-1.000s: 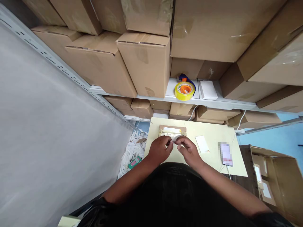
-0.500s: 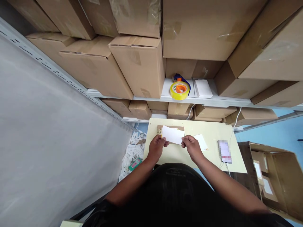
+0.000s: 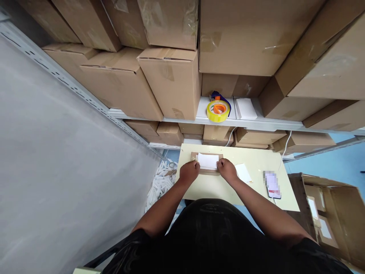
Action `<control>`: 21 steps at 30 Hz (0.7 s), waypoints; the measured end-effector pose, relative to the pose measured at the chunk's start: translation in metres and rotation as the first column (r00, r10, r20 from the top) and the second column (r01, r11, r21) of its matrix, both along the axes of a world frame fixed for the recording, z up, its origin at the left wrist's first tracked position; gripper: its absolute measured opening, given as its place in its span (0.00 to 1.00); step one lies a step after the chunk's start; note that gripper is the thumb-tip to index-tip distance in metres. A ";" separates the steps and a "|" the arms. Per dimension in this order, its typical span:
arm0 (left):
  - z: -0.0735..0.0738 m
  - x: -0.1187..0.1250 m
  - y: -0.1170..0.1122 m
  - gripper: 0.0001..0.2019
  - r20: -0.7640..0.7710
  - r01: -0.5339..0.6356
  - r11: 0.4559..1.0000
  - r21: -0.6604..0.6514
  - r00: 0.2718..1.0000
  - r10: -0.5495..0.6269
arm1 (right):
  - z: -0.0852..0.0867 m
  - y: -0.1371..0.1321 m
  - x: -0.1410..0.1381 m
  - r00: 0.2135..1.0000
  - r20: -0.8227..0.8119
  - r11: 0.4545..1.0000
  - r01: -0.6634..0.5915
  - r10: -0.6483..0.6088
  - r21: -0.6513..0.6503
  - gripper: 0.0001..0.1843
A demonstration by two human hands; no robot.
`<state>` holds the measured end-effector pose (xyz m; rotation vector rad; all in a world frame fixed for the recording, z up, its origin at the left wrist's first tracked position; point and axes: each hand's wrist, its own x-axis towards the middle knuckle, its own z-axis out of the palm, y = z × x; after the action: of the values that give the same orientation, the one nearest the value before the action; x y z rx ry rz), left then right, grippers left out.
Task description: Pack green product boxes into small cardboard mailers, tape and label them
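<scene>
On the pale yellow table (image 3: 256, 160) lies a small brown cardboard piece (image 3: 207, 170), with a white label (image 3: 208, 160) held flat over it. My left hand (image 3: 188, 172) pinches the label's left edge, fingers closed. At the label's right edge, my right hand (image 3: 226, 169) grips it the same way. A second white label (image 3: 243, 173) lies on the table just right of my right hand.
A phone (image 3: 272, 185) on a white cable lies at the table's right. A yellow tape roll (image 3: 218, 110) and a white box (image 3: 246, 108) sit on the shelf among stacked cardboard boxes (image 3: 171, 80). White scraps (image 3: 159, 184) litter the floor left; an open carton (image 3: 325, 217) stands right.
My hands went from fiddling close together to spreading the white label out, then lowered it onto the brown cardboard piece farther from my body.
</scene>
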<state>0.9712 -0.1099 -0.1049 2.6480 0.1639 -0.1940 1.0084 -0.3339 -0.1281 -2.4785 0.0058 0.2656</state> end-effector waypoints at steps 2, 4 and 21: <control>-0.006 0.000 -0.002 0.19 -0.016 0.041 0.997 0.066 0.999 -0.041 | -0.007 0.002 0.003 1.000 0.014 0.996 -0.013 0.015 -0.090 0.14; -0.011 0.000 -0.005 0.19 -0.047 0.075 0.991 0.108 0.996 -0.071 | -0.013 0.004 0.004 0.999 0.008 0.988 -0.035 0.036 -0.151 0.14; -0.047 0.009 0.025 0.21 -0.288 -0.265 0.897 -0.355 0.943 0.165 | -0.041 -0.004 0.000 0.843 -0.399 0.865 0.463 -0.360 0.196 0.25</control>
<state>0.9803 -0.0853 -0.1515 2.1797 0.4543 -0.4404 1.0082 -0.3376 -0.1692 -2.0439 0.6116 0.4785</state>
